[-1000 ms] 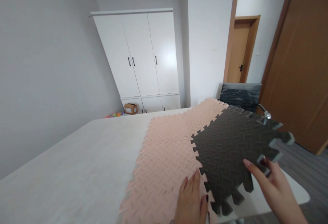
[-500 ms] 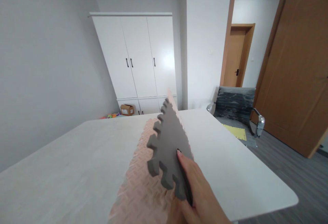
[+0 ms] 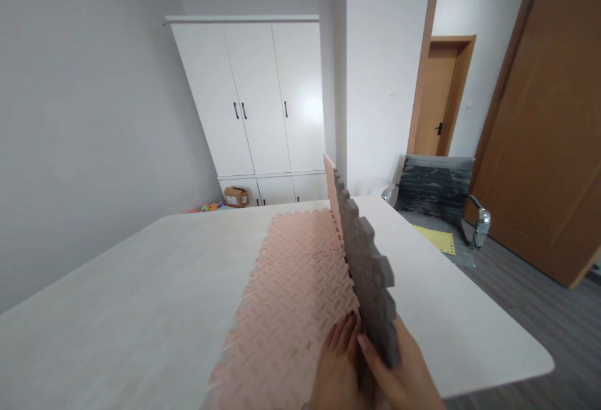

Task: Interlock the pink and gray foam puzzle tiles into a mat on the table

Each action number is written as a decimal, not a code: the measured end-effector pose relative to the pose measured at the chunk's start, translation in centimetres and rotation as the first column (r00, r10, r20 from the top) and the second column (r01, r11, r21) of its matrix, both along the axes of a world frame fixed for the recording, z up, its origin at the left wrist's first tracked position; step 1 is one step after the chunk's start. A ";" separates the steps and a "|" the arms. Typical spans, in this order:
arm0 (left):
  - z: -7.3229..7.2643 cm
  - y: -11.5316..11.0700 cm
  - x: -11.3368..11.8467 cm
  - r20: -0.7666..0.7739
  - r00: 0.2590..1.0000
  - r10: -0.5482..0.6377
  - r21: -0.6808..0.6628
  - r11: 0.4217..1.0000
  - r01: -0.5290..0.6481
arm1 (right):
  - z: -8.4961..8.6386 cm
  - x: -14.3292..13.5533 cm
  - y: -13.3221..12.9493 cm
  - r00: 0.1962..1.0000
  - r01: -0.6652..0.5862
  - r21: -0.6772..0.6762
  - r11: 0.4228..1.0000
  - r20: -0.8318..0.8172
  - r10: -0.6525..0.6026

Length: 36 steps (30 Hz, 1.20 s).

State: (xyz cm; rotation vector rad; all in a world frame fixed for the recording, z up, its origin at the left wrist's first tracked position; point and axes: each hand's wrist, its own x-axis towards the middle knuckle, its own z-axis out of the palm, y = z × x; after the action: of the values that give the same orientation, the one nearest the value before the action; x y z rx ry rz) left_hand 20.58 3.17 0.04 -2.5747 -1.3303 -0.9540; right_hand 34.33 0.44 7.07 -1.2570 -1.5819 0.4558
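A pink textured foam mat (image 3: 286, 297) with toothed edges lies flat on the white table (image 3: 164, 285). Along its right edge stands a foam mat (image 3: 366, 272) on its side, grey on the nearer part, pink on the far part. My right hand (image 3: 408, 369) grips the near end of this upright mat, thumb on its left face and the other fingers behind it. Beside it, my left hand (image 3: 335, 360) rests on the flat mat, fingers stretched toward the seam where the two mats meet. The left thumb is hidden.
Behind the table stands a white wardrobe (image 3: 263, 97) with a cardboard box (image 3: 236, 196) at its foot. To the right are a dark chair (image 3: 434, 184) bearing a yellow sheet (image 3: 436, 238), and a wooden door (image 3: 539, 122). The table's right edge borders the floor.
The grey foam mat has swung from leaning left over the pink mat to standing upright, its toothed edge now toward the right. My left hand has come into clear view on the flat mat.
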 end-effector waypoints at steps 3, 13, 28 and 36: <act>1.1 -0.4 -0.2 -0.070 0.997 -0.026 -0.098 0.995 0.019 | 0.2 2.3 -0.2 0.992 0.002 -0.130 0.992 -0.122 -0.018; 1.6 -0.1 -0.1 -0.196 0.981 -0.007 0.047 0.999 0.017 | -2.0 10.6 0.8 0.806 0.351 -0.285 0.892 -0.393 -0.442; -1.0 0.6 -1.0 -0.151 0.984 -0.097 -0.147 0.986 0.075 | 5.9 25.9 9.7 0.627 0.354 -0.460 0.814 -0.529 -0.572; -0.9 0.9 -1.5 -0.173 0.976 -0.136 -0.252 0.964 0.090 | 7.3 31.0 10.6 0.572 0.518 -0.395 0.759 -0.500 -0.651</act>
State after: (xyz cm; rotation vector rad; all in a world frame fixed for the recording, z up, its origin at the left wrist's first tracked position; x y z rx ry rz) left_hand 19.08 4.09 -0.86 -2.8648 -1.3346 -0.5707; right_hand 65.31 11.05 14.35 -1.5080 -0.4989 0.5266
